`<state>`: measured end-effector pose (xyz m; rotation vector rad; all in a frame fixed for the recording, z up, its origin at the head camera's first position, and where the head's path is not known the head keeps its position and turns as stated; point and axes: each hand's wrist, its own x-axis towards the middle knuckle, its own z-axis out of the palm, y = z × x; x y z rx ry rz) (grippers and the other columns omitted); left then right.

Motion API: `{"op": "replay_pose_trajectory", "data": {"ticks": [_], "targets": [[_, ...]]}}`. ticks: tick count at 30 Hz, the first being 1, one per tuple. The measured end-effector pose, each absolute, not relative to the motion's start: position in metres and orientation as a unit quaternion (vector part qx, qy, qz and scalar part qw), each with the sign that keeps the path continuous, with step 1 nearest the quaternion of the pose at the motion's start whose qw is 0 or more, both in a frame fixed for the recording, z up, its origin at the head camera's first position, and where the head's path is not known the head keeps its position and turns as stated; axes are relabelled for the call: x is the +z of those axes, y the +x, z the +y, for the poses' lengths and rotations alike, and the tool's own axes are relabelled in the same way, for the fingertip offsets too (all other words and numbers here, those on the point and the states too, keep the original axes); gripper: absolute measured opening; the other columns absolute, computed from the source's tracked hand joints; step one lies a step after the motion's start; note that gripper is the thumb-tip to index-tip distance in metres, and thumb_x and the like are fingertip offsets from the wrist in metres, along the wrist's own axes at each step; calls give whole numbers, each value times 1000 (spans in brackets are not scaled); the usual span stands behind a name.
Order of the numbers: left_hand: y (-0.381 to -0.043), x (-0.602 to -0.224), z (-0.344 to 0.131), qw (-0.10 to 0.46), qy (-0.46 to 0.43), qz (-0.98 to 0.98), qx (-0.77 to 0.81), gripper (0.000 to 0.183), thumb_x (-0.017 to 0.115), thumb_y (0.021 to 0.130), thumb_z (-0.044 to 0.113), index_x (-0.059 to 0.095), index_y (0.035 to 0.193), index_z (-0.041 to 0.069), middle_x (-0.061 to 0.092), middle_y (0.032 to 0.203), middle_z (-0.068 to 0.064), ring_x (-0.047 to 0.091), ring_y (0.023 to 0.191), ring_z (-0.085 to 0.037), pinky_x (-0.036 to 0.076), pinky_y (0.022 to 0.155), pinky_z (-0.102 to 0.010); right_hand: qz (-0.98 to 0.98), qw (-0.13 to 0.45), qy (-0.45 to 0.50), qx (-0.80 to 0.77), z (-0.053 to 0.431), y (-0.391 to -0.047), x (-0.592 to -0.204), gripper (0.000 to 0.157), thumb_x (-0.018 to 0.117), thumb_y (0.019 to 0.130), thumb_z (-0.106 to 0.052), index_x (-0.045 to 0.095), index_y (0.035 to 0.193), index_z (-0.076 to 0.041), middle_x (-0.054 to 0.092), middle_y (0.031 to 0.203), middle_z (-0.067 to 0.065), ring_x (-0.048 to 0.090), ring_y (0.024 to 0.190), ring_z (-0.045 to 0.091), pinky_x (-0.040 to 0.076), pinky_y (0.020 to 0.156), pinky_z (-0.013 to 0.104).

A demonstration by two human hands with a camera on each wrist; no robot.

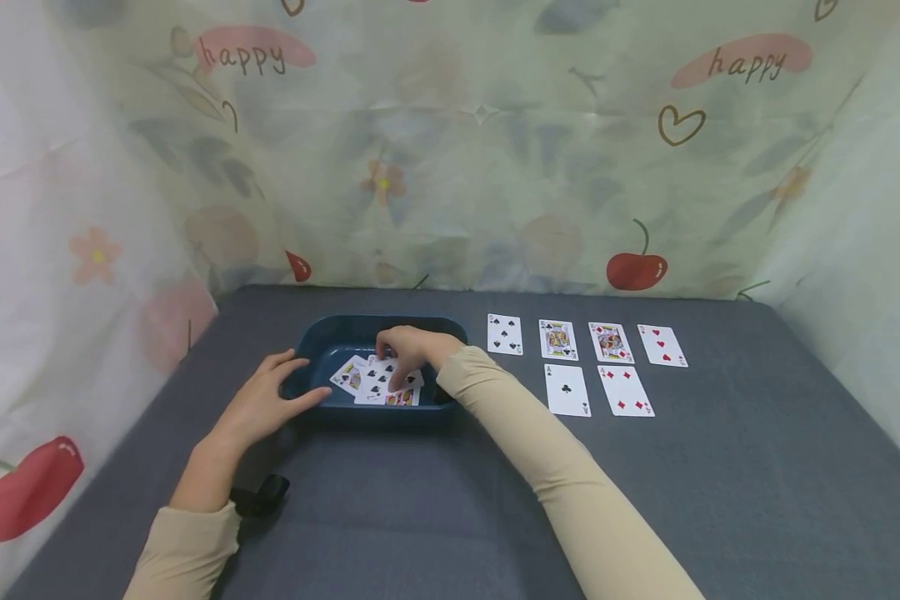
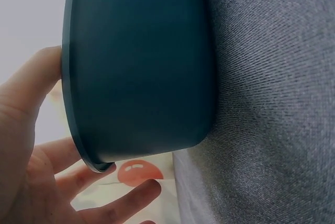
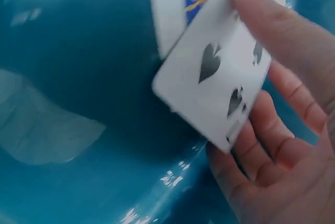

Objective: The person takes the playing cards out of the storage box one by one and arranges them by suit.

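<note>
A dark blue-green tray [image 1: 360,412] stands on the cloth with several playing cards loose inside it. My left hand [image 1: 262,404] grips the tray's left end, thumb at the near rim and fingers around the corner; the left wrist view shows thumb and fingertips against the rim [image 2: 68,85]. Reaching into the tray, my right hand [image 1: 414,348] pinches a spades card [image 3: 188,85], thumb on its face and fingers behind its edge. That card is tilted in the right wrist view and overlaps a face card [image 3: 170,17]. Another face card [image 1: 348,375] lies at the pile's left.
Right of the tray, face-up cards lie in two rows on the grey cloth [image 1: 720,467]. The back row has a spades card [image 1: 504,334], two face cards [image 1: 558,339] and a hearts card [image 1: 662,346]. In front are an ace of clubs [image 1: 567,390] and a diamonds card [image 1: 626,391].
</note>
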<state>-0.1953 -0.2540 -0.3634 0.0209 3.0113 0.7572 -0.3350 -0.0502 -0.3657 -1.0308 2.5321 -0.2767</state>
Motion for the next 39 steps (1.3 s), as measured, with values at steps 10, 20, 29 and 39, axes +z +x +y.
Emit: {"op": "replay_pose_trajectory", "data": {"ticks": [10, 20, 29, 39], "targets": [[-197, -365, -253, 22, -6, 970, 240, 82, 57, 84, 57, 37, 141, 2, 19, 152, -25, 27, 135, -46, 29, 104, -64, 886, 172, -388, -188, -33, -337, -336, 13, 59, 91, -16, 65, 99, -6, 61, 90, 5, 52, 79, 12, 43, 67, 19], [-197, -364, -252, 22, -9, 970, 240, 82, 57, 84, 57, 37, 141, 2, 20, 152, -25, 27, 135, -46, 29, 105, -64, 851, 107, -362, -364, 22, -333, -304, 17, 60, 90, -14, 63, 104, -3, 66, 102, 12, 63, 95, 21, 52, 84, 29], [-194, -364, -254, 17, -5, 970, 244, 83, 57, 83, 58, 37, 141, 2, 20, 152, -25, 26, 135, -47, 28, 105, -64, 846, 75, -223, -478, 87, -329, -311, 21, 58, 91, -14, 60, 107, -1, 65, 100, 14, 62, 90, 20, 48, 73, 25], [-195, -365, -253, 17, -4, 970, 244, 84, 57, 83, 59, 37, 141, 1, 19, 152, -25, 26, 135, -47, 28, 105, -64, 861, 78, -135, -484, 149, -315, -336, 31, 56, 92, -17, 53, 117, 1, 62, 105, 16, 58, 84, 10, 51, 78, 27]]}}
